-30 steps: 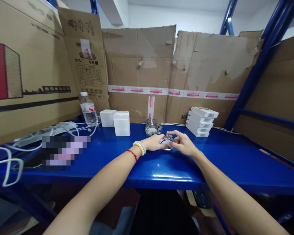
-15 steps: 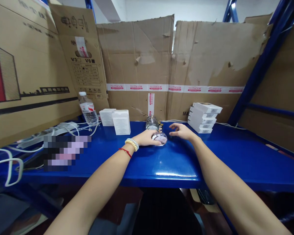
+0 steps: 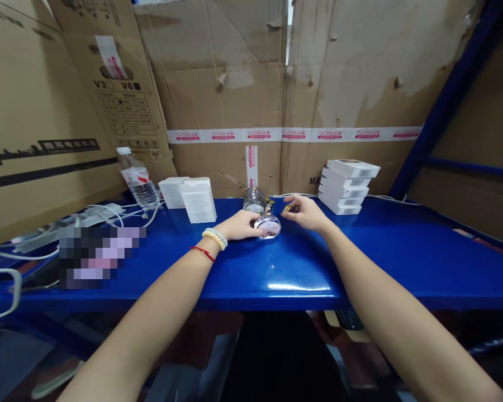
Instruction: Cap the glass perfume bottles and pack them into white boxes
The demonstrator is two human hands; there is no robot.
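Note:
My left hand (image 3: 242, 225) is closed around the side of a round, clear perfume bottle (image 3: 269, 226) with a pale label and a short neck, which is upright on the blue table. My right hand (image 3: 304, 212), to the right of the bottle, pinches a small gold bottle cap (image 3: 286, 210) between thumb and fingers. The cap is apart from the bottle. More glass bottles (image 3: 254, 200) are grouped just behind, partly hidden by my left hand and the front bottle; small gold pieces (image 3: 270, 202) show beside them.
Two white boxes (image 3: 198, 200) stand at left, near a tilted water bottle (image 3: 138, 180), white cables and a power strip (image 3: 84, 219). A stack of white boxes (image 3: 344, 187) is at right. Cardboard sheets (image 3: 226, 106) wall the back of the blue table (image 3: 385, 262).
My right hand has closed and now holds a gold cap; before, its fingers were apart. My left hand stays on the perfume bottle. The view has tipped downward.

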